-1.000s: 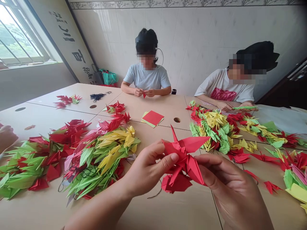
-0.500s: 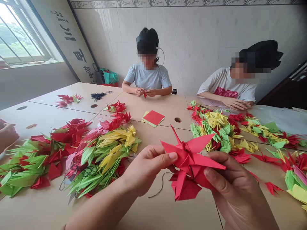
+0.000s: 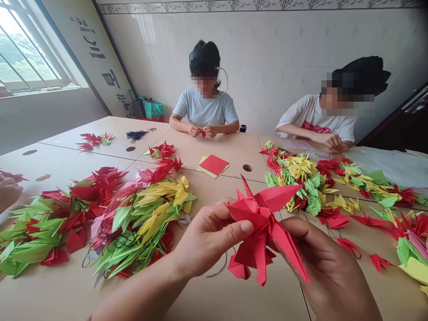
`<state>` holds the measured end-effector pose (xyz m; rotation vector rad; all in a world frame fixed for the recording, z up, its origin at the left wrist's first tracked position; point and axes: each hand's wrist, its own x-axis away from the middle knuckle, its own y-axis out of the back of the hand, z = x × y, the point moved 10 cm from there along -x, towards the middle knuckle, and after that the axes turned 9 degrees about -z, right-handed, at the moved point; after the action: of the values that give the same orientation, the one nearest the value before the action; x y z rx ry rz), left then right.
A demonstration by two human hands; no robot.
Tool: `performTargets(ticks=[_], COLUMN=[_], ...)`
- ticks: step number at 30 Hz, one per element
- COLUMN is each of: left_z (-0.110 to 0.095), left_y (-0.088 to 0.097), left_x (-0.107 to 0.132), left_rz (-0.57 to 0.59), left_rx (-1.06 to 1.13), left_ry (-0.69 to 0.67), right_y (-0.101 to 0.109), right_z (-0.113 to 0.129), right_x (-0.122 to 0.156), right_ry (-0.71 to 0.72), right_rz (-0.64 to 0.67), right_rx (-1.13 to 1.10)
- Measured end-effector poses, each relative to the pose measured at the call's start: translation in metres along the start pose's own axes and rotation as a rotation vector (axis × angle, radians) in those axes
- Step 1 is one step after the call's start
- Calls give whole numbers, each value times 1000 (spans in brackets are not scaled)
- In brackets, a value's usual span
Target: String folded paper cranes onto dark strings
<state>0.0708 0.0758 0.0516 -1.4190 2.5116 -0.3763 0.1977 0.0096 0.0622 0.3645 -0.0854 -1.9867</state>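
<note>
Red, spiky folded-paper cluster [image 3: 259,218] sits pinched in left hand [image 3: 202,238]; whether right hand [image 3: 329,263] grips is hidden. Best press lightly.

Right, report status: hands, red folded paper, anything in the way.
Left hand pinches red folded paper. Right hand at its other side, grip partly hidden. Paper's points splayed outward. Dark cord below left hand, blocking neither.

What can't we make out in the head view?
All head view:
Left hand, right hand: most fingertips hidden behind red folded paper.
Dark cord: upper end, hidden by left hand or paper.
Co-worker's hand: cut off by left edge.
Opposite person's red piece: too small, partly finger-covered.
</note>
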Motion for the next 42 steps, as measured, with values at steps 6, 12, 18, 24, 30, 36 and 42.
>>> performTargets(ticks=[6, 12, 18, 24, 30, 36, 42], left_z=[-16, -14, -9, 5, -2, -4, 11], left_y=[5, -3, -4, -6, 3, 9, -1], left_x=[-3, -1, -2, -4, -8, -9, 2], left_rz=[23, 137, 143, 140, 82, 106, 276], left_rx=[-276, -389, -242, 76, -81, -157, -4], left_ry=[-110, -86, -47, 112, 13, -7, 209], right_y=[-7, -20, -18, -15, -17, -22, -18], right_z=[4, -4, -7, -7, -12, -16, -15], right_x=[1, 4, 4, -1, -1, 1, -3], right_ry=[13, -63, -158, -147, -192, -185, -99], right_rz=[82, 204, 182, 116, 197, 309, 306], right_rx=[83, 74, -18, -65, -89, 18, 92])
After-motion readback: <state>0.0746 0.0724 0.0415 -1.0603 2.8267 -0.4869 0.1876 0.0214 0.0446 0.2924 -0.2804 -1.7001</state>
